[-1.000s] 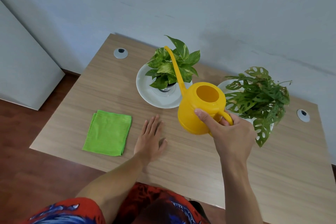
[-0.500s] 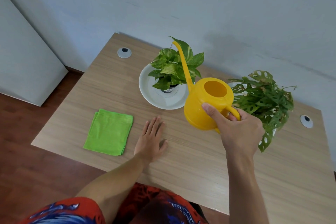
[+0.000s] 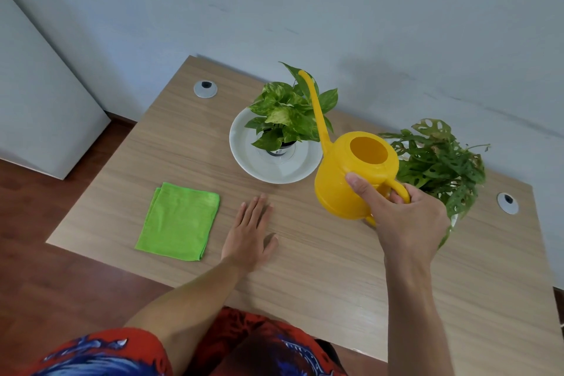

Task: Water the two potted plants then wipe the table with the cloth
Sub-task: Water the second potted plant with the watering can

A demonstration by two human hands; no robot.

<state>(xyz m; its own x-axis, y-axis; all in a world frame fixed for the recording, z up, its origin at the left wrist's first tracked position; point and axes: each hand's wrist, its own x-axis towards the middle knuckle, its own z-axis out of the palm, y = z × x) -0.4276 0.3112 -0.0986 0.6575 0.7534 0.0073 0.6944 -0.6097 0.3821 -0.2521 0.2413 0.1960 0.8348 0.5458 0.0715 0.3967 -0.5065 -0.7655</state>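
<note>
The right hand (image 3: 406, 220) grasps a yellow watering can (image 3: 351, 180), spout over the left plant (image 3: 290, 113). The left hand (image 3: 248, 235), its grip released, lies flat on the table (image 3: 335, 268) right of a green cloth (image 3: 180, 221).

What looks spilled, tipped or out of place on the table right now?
Nothing stands out. The table looks dry, the green cloth lies folded flat, both plants stand upright, and the right hand holds the yellow watering can roughly level.

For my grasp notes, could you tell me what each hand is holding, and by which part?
The right hand holds the yellow watering can by its handle, thumb on the body. The left hand holds nothing.
</note>
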